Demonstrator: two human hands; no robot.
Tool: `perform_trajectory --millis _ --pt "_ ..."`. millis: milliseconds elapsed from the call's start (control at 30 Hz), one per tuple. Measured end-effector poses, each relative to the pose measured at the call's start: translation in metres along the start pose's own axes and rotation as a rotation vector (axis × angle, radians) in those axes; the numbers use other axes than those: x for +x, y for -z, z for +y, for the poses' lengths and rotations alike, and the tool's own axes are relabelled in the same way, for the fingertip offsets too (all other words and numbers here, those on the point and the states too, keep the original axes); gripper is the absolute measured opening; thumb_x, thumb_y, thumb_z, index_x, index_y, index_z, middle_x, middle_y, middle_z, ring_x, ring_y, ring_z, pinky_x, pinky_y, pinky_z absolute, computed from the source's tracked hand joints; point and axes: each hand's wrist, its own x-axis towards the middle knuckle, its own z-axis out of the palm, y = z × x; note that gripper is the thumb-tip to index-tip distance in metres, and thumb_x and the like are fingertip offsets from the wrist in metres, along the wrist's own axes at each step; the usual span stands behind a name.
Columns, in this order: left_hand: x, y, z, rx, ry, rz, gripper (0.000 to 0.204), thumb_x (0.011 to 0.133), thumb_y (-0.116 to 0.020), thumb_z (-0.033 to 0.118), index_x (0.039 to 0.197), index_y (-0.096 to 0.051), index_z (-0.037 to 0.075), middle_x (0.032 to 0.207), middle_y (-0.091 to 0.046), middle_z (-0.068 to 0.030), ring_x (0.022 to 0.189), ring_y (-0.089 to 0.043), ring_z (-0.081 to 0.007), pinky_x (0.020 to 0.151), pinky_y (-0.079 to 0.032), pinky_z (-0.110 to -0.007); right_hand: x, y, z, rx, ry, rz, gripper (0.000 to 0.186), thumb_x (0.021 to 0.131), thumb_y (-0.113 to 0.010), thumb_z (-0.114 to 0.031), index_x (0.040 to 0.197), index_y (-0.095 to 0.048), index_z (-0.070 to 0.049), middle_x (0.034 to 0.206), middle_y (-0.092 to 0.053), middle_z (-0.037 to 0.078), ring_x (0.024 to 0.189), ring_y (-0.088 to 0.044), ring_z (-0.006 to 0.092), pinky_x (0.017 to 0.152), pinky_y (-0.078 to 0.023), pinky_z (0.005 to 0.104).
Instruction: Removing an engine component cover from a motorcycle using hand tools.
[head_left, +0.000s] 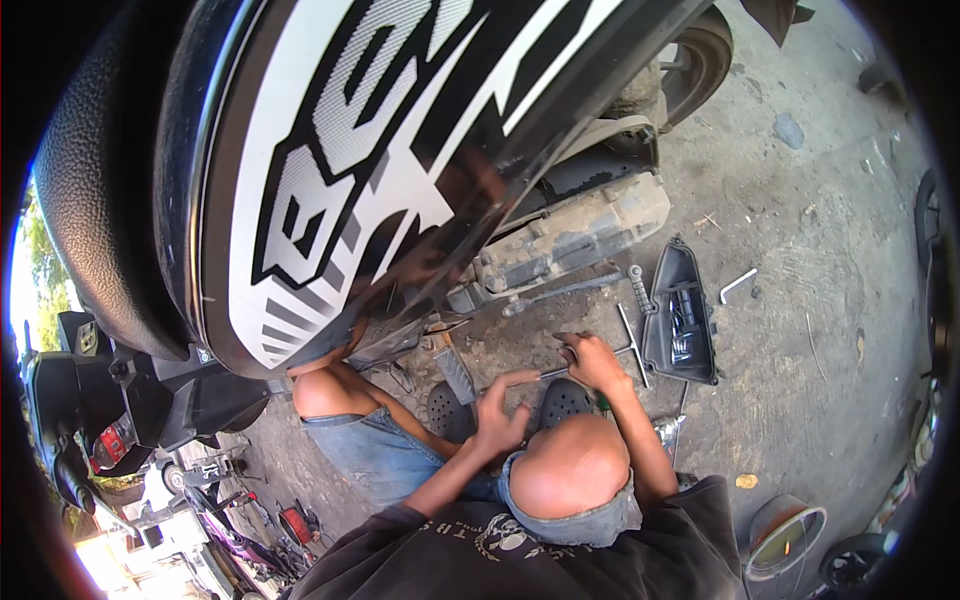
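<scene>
My left hand (497, 415) is above my right knee, thumb apart and index finger reaching to the end of a metal shaft (551, 374). My right hand (597, 362) is just right of it, fingers curled; what they hold is unclear. The shaft runs beneath my right hand toward a T-handle (635, 357). Right of that lies a black plastic housing (660, 340) with small metal parts inside, beside a hex key (738, 282) and a ring-ended wrench (638, 285). A flat metal tool (450, 365) lies beyond my sandals (565, 402).
A motorbike's graphic-covered body panel (370, 150) and seat (105, 200) loom close overhead at upper left. Its grimy casing (570, 240) and wheel (700, 70) are beyond my hands. A wheel rim (785, 530) stands lower right. Other vehicles (180, 490) are at lower left.
</scene>
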Motion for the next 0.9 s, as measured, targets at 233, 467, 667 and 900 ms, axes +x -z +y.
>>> perform_trajectory --millis 233,467,667,900 --pt "0.076 0.000 -0.072 -1.758 0.727 0.420 0.061 0.088 -0.045 0.050 0.133 -0.046 0.008 0.134 -0.050 -0.0197 0.122 -0.050 -0.0367 0.101 -0.041 -0.051 0.022 0.112 -0.135 0.324 0.218 -0.044 0.023 0.085 -0.064 -0.015 0.104 -0.066 -0.001 0.087 -0.067 0.022 0.080 -0.067 0.0333 0.070 -0.052 0.0376" --pt "0.116 0.021 -0.042 -2.003 0.196 0.437 0.062 0.089 -0.047 0.052 0.133 -0.049 0.009 0.139 -0.048 -0.0132 0.128 -0.045 -0.0350 0.105 -0.038 -0.053 0.103 0.081 -0.197 0.022 0.230 0.029 0.031 0.083 -0.063 -0.027 0.094 -0.067 0.002 0.079 -0.065 0.026 0.081 -0.064 0.0426 0.073 -0.052 0.0442" --pt "0.126 0.029 -0.045 -2.031 0.428 0.353 0.069 0.086 -0.046 0.056 0.137 -0.045 0.009 0.144 -0.042 -0.0133 0.133 -0.037 -0.0357 0.107 -0.029 -0.059 0.125 0.062 -0.207 -0.179 0.103 0.026 0.032 0.070 -0.064 -0.024 0.093 -0.069 -0.002 0.087 -0.066 0.026 0.089 -0.063 0.0424 0.081 -0.052 0.0467" --pt "0.138 0.020 -0.076 -2.333 0.342 0.105 0.056 0.089 -0.055 0.040 0.129 -0.050 0.001 0.136 -0.050 -0.0129 0.127 -0.043 -0.0318 0.106 -0.030 -0.058 0.118 0.055 -0.234 -0.361 -0.118 0.100 0.035 0.072 -0.065 -0.034 0.095 -0.071 -0.008 0.099 -0.069 0.016 0.098 -0.066 0.0301 0.082 -0.053 0.0372"
